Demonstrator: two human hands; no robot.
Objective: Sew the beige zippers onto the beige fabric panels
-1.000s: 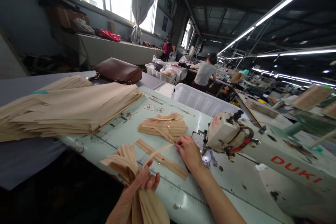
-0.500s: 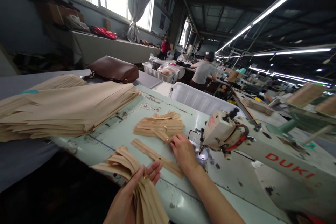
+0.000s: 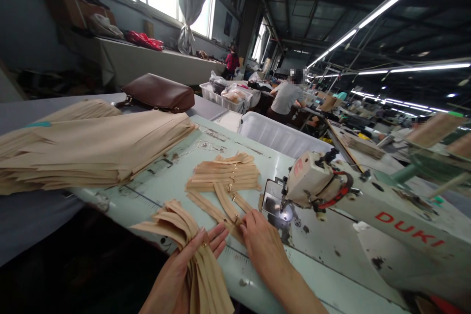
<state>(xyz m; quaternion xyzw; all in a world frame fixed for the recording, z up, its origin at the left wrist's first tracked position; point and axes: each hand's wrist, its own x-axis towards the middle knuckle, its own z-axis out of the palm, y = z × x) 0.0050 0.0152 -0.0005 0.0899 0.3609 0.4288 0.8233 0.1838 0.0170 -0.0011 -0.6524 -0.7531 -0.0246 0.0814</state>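
In the head view my left hand [image 3: 172, 270] is closed round a bundle of beige zippers [image 3: 209, 282] with small gold pulls, its thumb on top and fingertips stretched past them. My right hand [image 3: 263, 240] pinches a single beige zipper [image 3: 223, 199] near its pull; this strip runs back towards a pile. Another loose zipper [image 3: 200, 202] lies beside it, partly under it. The zipper pile [image 3: 209, 172] lies flat just beyond my right hand, several gold pulls showing along it. What lies under my right fingers is partly hidden.
A sewing machine [image 3: 309, 176] with its lamp lit stands right of my hand. Stacked beige fabric pieces [image 3: 84, 152] cover the table's left side, a brown leather bag [image 3: 158, 92] behind them. Beyond the table is a white plastic bin [image 3: 279, 133]; a person [image 3: 287, 98] sits further back.
My right hand has moved nearer to me, drawing a zipper from the pile across the loose one. My left hand stays nearly in place with its bundle.
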